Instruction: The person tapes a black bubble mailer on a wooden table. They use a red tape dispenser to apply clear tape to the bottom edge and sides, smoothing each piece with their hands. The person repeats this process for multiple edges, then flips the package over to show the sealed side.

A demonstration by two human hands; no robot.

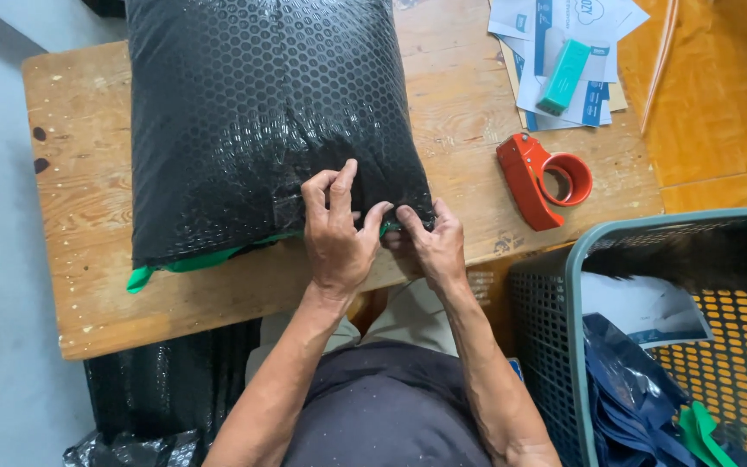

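Below, line by line, what I see looking down at my two bare hands.

Hidden parts: my right fingertips [410,216] tuck under the near edge of the wrap, so their ends are out of sight; the far end of the parcel is cut off by the top of the view.
Left hand [336,235]: lies flat on the near right corner of the parcel, fingers spread a little and pressing down on the black wrap; the thumb meets the edge. It presses rather than closes round anything.
Right hand [434,246]: just beside the left, touching it, fingers curled and pinching the wrap's edge where a sliver of green shows.
Parcel [261,121]: a plump, pillow-shaped bundle in shiny black bubble wrap, lying on the middle of the desk; the green bag inside [185,262] peeks out along the near edge and at the near left corner.
Desk [79,182]: worn pale wood, with two dark spots near its left edge.
Tape dispenser [545,178]: red, with a ring-shaped holder, on the desk to the right of the parcel, apart from it.
Papers [590,95]: white and blue printed sheets at the far right corner, print too small to make out; a teal oblong block [563,76] lies on them.
Basket [564,294]: grey-green plastic mesh, at the lower right beside the desk, partly cut off; dark blue bags [624,389] and a white sheet lie inside.
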